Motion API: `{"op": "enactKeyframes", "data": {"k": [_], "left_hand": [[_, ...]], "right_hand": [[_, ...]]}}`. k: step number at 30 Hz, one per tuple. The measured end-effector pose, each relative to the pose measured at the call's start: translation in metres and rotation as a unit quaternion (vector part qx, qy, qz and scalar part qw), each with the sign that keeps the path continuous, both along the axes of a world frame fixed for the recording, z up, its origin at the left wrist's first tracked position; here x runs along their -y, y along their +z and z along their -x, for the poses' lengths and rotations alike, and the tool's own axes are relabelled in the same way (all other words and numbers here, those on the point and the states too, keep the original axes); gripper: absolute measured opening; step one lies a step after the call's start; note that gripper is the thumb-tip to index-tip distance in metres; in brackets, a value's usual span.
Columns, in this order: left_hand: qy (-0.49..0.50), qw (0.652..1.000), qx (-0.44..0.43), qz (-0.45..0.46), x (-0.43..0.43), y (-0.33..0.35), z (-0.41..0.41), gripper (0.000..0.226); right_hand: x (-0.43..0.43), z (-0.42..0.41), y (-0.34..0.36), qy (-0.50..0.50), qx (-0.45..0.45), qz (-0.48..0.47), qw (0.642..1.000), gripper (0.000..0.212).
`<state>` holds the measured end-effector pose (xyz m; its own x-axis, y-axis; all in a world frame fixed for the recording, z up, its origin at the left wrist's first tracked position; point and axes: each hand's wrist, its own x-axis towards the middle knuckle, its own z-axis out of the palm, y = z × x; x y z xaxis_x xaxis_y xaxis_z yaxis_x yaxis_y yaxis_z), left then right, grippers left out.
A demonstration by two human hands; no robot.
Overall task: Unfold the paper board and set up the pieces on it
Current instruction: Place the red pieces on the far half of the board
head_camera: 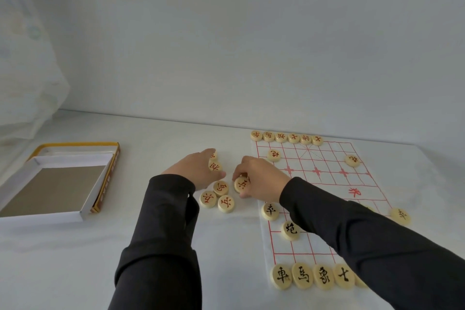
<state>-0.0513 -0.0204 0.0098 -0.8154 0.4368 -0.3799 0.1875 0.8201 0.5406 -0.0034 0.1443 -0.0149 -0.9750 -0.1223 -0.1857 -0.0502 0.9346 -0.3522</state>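
Right hand (pixel 261 181) pinching red piece (pixel 241 184), tray (pixel 40 221) over lid (pixel 75 144)

Single head-worn wide-angle view: I look forward and down across the white table (pixel 75 259) from close above my two dark-sleeved arms (pixel 161 246); the pale wall (pixel 251 33) fills the upper half, and the red-lined paper board (pixel 314 246) lies right of centre.

Right hand (pixel 261 181) pinches red piece (pixel 241 184) beside paper board (pixel 324 158); left hand (pixel 198 171) touches loose pieces (pixel 226 203).
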Motion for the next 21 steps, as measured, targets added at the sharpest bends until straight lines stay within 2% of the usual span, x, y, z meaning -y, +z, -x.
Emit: {"op": "enactKeyframes", "data": {"k": [5, 11, 13, 21], "left_hand": [[0.001, 1.000, -0.024, -0.017, -0.008, 0.000, -0.003, 0.059], [-0.030, 0.997, -0.043, -0.055, -0.027, 0.006, -0.013, 0.055], [-0.034, 0.996, -0.054, -0.056, -0.031, 0.006, -0.015, 0.054], [-0.035, 0.995, -0.073, -0.055, -0.033, 0.006, -0.016, 0.051]], "right_hand": [[-0.012, -0.002, 0.005, -0.093, -0.042, 0.122, 0.987, 0.012], [-0.053, -0.006, 0.018, -0.221, -0.047, 0.240, 0.944, 0.021], [-0.068, -0.008, 0.020, -0.257, -0.031, 0.250, 0.933, 0.021], [-0.100, -0.010, 0.018, -0.338, -0.025, 0.190, 0.921, 0.013]]}}
